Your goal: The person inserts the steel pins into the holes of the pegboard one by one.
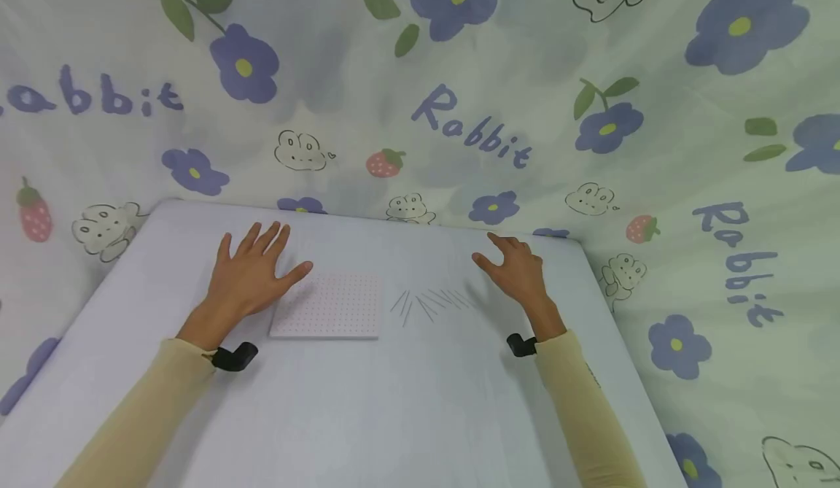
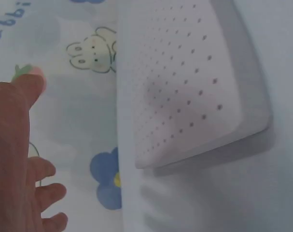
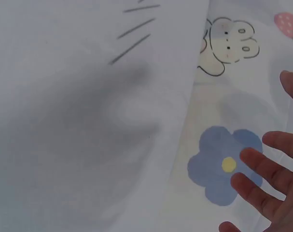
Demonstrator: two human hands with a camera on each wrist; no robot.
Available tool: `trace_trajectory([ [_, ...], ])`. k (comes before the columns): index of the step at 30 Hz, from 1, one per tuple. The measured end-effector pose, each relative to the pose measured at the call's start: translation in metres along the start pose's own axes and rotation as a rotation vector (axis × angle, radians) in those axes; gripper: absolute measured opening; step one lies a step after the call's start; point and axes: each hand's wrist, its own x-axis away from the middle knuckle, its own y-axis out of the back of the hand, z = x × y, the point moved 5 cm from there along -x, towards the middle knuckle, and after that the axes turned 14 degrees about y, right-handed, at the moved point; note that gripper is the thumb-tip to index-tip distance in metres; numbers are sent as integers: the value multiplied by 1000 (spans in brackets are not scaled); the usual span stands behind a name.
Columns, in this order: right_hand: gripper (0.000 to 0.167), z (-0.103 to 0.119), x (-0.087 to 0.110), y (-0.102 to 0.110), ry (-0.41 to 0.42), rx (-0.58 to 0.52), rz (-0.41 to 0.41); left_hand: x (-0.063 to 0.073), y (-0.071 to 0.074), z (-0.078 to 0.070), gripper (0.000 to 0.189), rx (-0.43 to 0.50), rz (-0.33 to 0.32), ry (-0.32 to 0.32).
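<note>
A square white board [image 1: 326,307] dotted with rows of small holes lies on the table, left of the middle. My left hand [image 1: 246,276] is held over the table beside the board's left edge, its fingers spread and holding nothing. To the board's right, several thin grey sticks [image 1: 429,302] lie loosely fanned out; whether they are pins or rods I cannot tell. Beyond them on the right, my right hand [image 1: 518,269] hovers with fingers apart and nothing in it. In the left wrist view the perforated board [image 2: 185,77] shows a thick rim. Some sticks [image 3: 132,48] appear in the right wrist view.
A white table [image 1: 367,415] carries these things; its far edge meets a hanging cloth [image 1: 341,94] printed with flowers, rabbits and strawberries. The cloth also runs along both sides. Each wrist wears a small black camera [image 1: 236,357].
</note>
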Motion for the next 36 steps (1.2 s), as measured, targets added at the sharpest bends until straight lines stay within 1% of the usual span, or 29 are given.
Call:
trace_trajectory([
  [5, 65, 1, 6, -8, 12, -58, 33, 19, -14, 6, 100, 3, 22, -11],
  [11, 56, 1, 15, -23, 28, -90, 71, 35, -33, 12, 104, 26, 65, -15],
  [18, 45, -2, 25, -49, -24, -155, 142, 49, -48, 15, 111, 59, 138, -6],
  [21, 41, -4, 29, -57, -44, -177, 152, 53, -51, 15, 115, 73, 156, -1],
  [26, 34, -5, 32, -64, -62, -205, 136, 58, -55, 13, 118, 76, 168, 3],
  [30, 29, -3, 33, -66, -62, -204, 124, 60, -57, 12, 119, 73, 168, 3],
  [36, 23, -1, 34, -67, -64, -172, 101, 61, -60, 12, 122, 62, 155, 1],
])
